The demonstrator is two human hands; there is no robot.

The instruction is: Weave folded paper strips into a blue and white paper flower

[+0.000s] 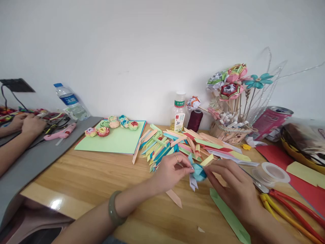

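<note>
A small blue folded-paper piece [198, 172] is pinched between my two hands above the wooden table. My left hand [172, 171], with a ring on one finger, grips it from the left with thumb and fingertips. From the other side my right hand [230, 183] holds its right edge, fingers closed. White paper tips [193, 183] stick out below the blue piece. Just behind lies a heap of folded paper strips [162, 145] in several colours. A peach strip [174, 198] and a green strip [228, 215] lie on the table near my hands.
Small paper flowers [114, 122] sit on green paper sheets [109, 144]. A bottle [178, 112], thread spool [195, 120] and flower basket [228, 132] stand by the wall. Red-and-yellow-handled pliers [286, 203] and a tape roll [271, 173] lie right. Another person's hands [31, 125] work left, near a pink glue gun [61, 132].
</note>
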